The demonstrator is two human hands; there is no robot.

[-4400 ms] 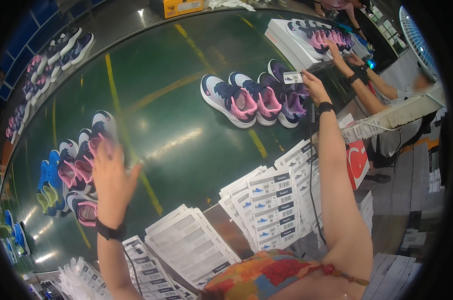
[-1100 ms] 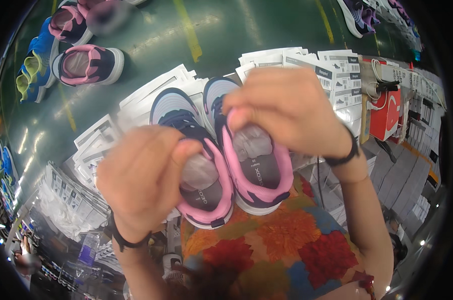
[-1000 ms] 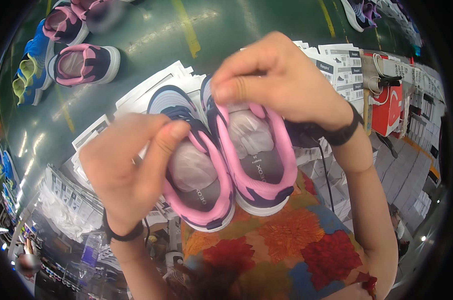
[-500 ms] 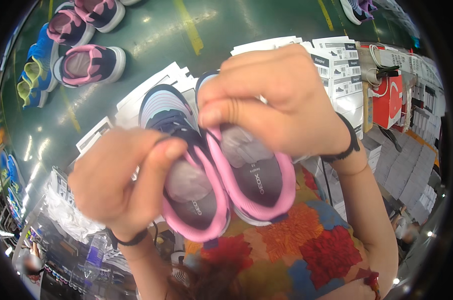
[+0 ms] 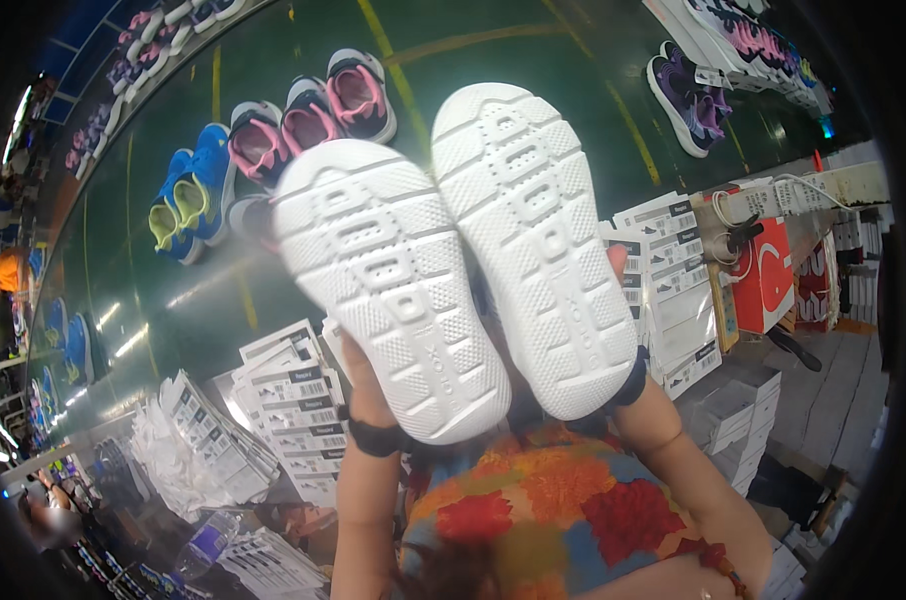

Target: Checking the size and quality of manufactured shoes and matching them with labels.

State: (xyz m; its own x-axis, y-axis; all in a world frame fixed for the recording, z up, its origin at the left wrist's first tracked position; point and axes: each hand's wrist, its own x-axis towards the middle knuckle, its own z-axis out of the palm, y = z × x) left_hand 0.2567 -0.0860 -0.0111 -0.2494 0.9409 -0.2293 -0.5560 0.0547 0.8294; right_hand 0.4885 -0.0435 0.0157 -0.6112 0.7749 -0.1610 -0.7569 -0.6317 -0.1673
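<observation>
A pair of sneakers is held up with the white textured soles facing me. The left sneaker [image 5: 393, 290] leans against the right sneaker [image 5: 538, 250], toes pointing away and heels near my body. My left hand [image 5: 365, 380] grips the left one from behind; most of its fingers are hidden by the sole. Behind the right one is my right hand [image 5: 618, 262], with only a fingertip showing past the outer edge. The uppers of both shoes are out of sight.
On the green conveyor belt [image 5: 303, 240] stand navy-and-pink sneakers [image 5: 308, 115], blue sneakers [image 5: 201, 190] and purple sneakers [image 5: 688, 100]. Printed label sheets [image 5: 293, 400] line the near edge, beside crumpled white paper [image 5: 198, 445]. A red shoe box [image 5: 768, 275] is at the right.
The pair has been turned from openings and insoles showing to soles showing, and raised away from my body. My hands have moved from over the openings to behind the shoes.
</observation>
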